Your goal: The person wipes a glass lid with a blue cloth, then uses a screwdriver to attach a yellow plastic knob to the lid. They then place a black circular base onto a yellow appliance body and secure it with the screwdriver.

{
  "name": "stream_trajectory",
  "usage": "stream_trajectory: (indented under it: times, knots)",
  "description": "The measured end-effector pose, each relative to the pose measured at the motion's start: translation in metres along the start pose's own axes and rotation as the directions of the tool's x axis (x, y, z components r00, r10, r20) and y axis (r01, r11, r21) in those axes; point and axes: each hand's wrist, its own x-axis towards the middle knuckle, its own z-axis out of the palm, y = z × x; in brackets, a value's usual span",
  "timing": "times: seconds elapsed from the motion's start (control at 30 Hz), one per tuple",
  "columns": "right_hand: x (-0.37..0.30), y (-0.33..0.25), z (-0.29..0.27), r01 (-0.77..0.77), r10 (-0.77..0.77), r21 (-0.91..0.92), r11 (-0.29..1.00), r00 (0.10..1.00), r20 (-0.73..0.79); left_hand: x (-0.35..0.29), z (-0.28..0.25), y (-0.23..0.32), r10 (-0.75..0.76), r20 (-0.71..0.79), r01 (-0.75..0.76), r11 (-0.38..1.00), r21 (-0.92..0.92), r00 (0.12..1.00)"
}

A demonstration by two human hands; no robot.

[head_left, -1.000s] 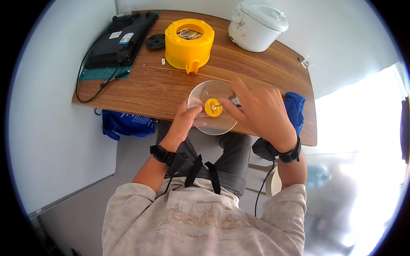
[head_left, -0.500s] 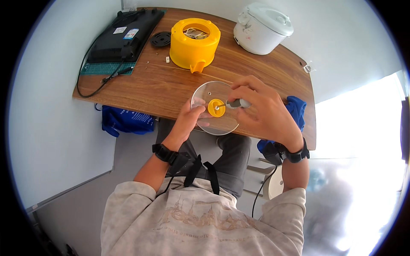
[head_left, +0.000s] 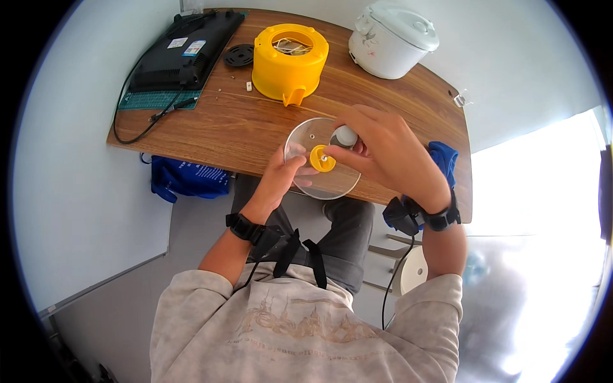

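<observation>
My left hand (head_left: 281, 175) grips the left rim of a clear round lid (head_left: 332, 185), its thumb on top and other fingers visible through it beneath. The lid is held over the table's near edge. At its middle sits a round yellow knob (head_left: 317, 167) with a small pale piece in its recess. My right hand (head_left: 386, 143) is closed around a screwdriver, its grey-white handle end (head_left: 345, 136) tilted up. The fingers hide the shaft, so I cannot tell whether the tip touches the knob. A small ring-shaped nut (head_left: 311, 136) shows near the lid's far side.
Farther back stand a yellow round appliance housing (head_left: 287, 73) with wires inside and a white rice cooker (head_left: 389, 48). A black disc (head_left: 239, 55), small loose parts and a black flat appliance (head_left: 182, 57) on a green mat lie left. Blue cloth (head_left: 442, 159) lies right.
My right hand has swung the screwdriver from lying nearly sideways to handle-up, and its fingers have come closer to the knob. My left hand still holds the lid in place.
</observation>
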Motion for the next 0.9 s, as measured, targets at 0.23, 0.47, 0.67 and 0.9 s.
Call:
stream_trajectory:
  times: [0.23,0.47,0.67,0.9]
  knots:
    - [0.003,0.003,0.010,-0.087,0.048,-0.176,0.981,0.976,-0.213,0.001,0.002,0.001,-0.008,-0.006,0.008,1.000,0.013,1.000]
    - [-0.020,-0.004,0.001,-0.314,0.254,-0.270,0.910,0.938,-0.234,-0.002,0.003,0.010,-0.039,0.021,0.039,0.999,0.008,0.999]
    - [-0.058,-0.003,-0.009,-0.489,0.473,-0.029,0.872,0.856,-0.207,0.008,-0.017,0.021,-0.167,0.191,0.172,0.985,-0.012,0.967]
    - [-0.079,0.009,0.003,-0.365,0.337,-0.052,0.930,0.900,-0.276,0.009,-0.017,0.041,-0.251,0.243,0.240,0.968,0.075,0.937]
